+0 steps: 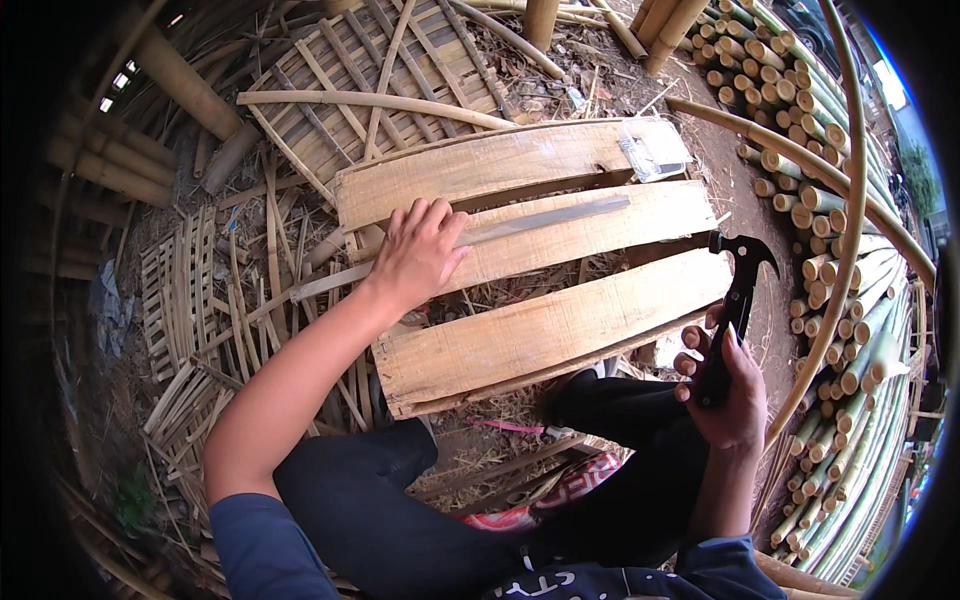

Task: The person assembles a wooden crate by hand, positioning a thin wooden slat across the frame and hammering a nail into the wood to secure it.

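Observation:
My left hand is closed over a long, flat greyish strip, its fingers bent down around the strip's edge. The strip lies slantwise on the middle plank of a low wooden bench, and its paler end sticks out past the bench's left side. Off the bench's right end, my right hand grips a black claw hammer by its handle. The hammer's head points up, away from me, with the claw to the right. It does not touch the strip.
A clear plastic packet lies on the far plank's right end. Gaps run between the planks. Cut bamboo poles are stacked at right, with a curved pole in front. A slatted bamboo panel lies beyond the bench; loose strips litter the left.

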A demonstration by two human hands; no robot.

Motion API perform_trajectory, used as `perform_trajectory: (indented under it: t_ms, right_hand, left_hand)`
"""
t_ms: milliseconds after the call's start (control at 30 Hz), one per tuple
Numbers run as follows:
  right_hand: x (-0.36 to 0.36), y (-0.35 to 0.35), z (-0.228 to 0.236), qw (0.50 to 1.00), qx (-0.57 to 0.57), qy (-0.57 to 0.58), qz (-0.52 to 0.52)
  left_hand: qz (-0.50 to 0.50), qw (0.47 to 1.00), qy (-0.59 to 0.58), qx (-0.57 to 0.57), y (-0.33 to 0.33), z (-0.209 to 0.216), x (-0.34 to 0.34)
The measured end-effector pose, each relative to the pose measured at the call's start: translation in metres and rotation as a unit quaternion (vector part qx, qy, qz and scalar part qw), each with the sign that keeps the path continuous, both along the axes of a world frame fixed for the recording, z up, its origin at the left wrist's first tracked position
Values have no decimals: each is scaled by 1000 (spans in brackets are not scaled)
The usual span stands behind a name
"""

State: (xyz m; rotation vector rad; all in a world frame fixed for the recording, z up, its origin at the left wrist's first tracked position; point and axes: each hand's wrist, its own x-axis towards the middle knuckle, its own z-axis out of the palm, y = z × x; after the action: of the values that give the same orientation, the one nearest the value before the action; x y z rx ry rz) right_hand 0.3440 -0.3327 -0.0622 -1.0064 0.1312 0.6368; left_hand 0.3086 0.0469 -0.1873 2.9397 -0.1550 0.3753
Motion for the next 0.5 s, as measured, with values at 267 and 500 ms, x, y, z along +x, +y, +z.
perform_trajectory:
  t_ms: [267,500]
  right_hand:
    - [4,-22,8,996,86,2,-12]
    - [7,-25,8,997,73,-7,14]
  left_hand:
    - [5,1000,-11,-22,9,-2,10]
    - [8,999,12,-46,17,11,0]
